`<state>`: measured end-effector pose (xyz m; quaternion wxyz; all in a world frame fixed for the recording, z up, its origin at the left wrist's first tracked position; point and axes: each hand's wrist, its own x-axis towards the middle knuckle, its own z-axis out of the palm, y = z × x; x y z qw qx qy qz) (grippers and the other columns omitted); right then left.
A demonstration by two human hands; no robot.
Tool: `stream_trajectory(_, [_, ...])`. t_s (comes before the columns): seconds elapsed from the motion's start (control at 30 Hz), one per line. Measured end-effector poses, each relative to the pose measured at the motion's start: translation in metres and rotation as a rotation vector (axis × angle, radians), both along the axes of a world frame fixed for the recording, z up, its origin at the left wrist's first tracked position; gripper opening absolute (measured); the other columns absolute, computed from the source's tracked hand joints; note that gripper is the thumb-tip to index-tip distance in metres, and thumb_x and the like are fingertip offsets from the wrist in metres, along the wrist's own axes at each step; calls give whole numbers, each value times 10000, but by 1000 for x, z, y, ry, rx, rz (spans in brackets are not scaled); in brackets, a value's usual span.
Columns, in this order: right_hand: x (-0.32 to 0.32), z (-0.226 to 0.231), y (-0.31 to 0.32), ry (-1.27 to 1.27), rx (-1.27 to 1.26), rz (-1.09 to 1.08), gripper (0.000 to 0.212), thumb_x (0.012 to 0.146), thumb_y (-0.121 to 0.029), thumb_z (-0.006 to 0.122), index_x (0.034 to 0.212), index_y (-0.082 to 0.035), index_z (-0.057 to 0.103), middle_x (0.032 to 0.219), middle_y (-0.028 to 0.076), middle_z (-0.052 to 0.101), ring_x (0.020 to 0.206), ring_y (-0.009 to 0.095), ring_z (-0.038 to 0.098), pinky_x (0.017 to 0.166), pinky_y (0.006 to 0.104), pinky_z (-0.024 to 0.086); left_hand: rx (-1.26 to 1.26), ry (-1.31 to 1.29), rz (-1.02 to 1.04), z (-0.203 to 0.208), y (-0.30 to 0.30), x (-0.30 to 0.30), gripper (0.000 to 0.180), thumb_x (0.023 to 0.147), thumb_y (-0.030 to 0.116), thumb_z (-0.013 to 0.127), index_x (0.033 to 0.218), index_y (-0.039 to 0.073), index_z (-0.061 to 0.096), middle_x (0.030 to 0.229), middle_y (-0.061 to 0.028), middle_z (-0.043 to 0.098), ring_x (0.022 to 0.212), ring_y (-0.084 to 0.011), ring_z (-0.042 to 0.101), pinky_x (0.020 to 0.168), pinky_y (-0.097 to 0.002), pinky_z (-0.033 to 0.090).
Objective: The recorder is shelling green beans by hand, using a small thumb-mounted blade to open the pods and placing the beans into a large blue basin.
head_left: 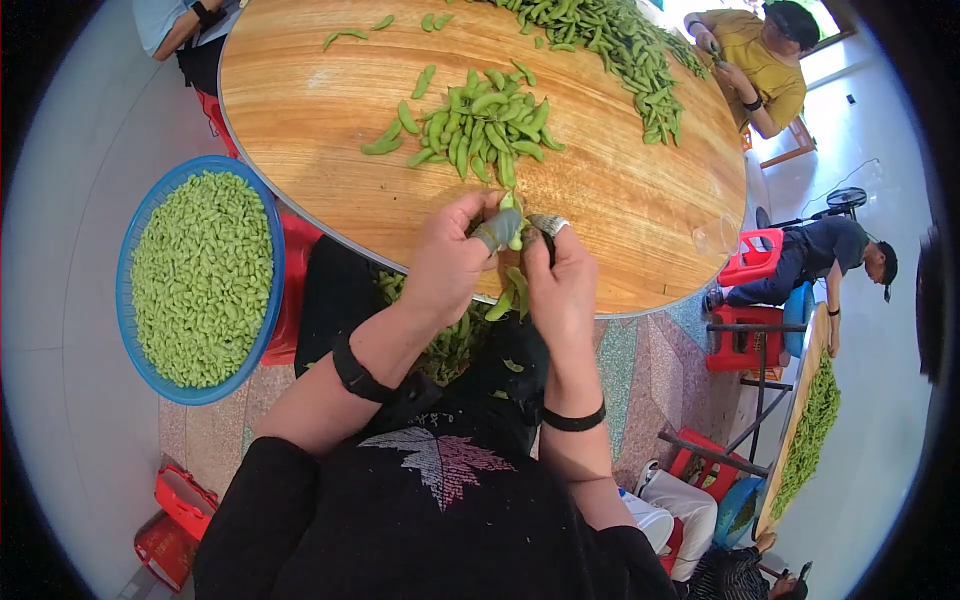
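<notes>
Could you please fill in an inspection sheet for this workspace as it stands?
Surface: round wooden table, bare wood near its edge.
Job's things: one green pod held between both hands; a pile of pods just beyond them.
Clutter: long heap of pods at the far rim; blue basket of pods on the left.
Hands: left hand and right hand both closed on the pod, fingertips covered.
Cables: nothing seen.
Surroundings: other people seated nearby; red stools; floor fan.
</notes>
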<state>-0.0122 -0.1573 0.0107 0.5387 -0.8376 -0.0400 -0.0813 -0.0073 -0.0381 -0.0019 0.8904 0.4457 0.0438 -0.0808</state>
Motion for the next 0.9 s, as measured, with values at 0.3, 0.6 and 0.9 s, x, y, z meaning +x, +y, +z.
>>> stream_trajectory(0.3, [12, 10, -17, 138, 390, 91, 120, 884, -71, 541, 971, 4, 574, 803, -3, 591, 625, 51, 489, 525, 200, 396, 456, -297, 19, -2, 7, 1, 307, 841, 32, 541, 1148, 52, 546, 859, 2, 574, 727, -59, 507, 622, -206, 414])
stream_trajectory(0.6, [5, 5, -13, 338, 1057, 190, 143, 844, 51, 494, 951, -39, 523, 743, -13, 531, 503, 18, 371, 440, 157, 302, 898, -838, 56, 5, 20, 4, 267, 787, 79, 580, 1047, 21, 592, 843, -134, 623, 759, -243, 621, 662, -301, 480])
stream_trajectory(0.9, [11, -8, -3, 435, 1249, 148, 150, 815, 20, 502, 949, -38, 539, 719, 2, 551, 473, 10, 346, 389, 161, 287, 432, -369, -19, 6, 33, -7, 204, 788, -6, 504, 981, 32, 555, 745, 6, 538, 652, -72, 503, 564, -202, 394])
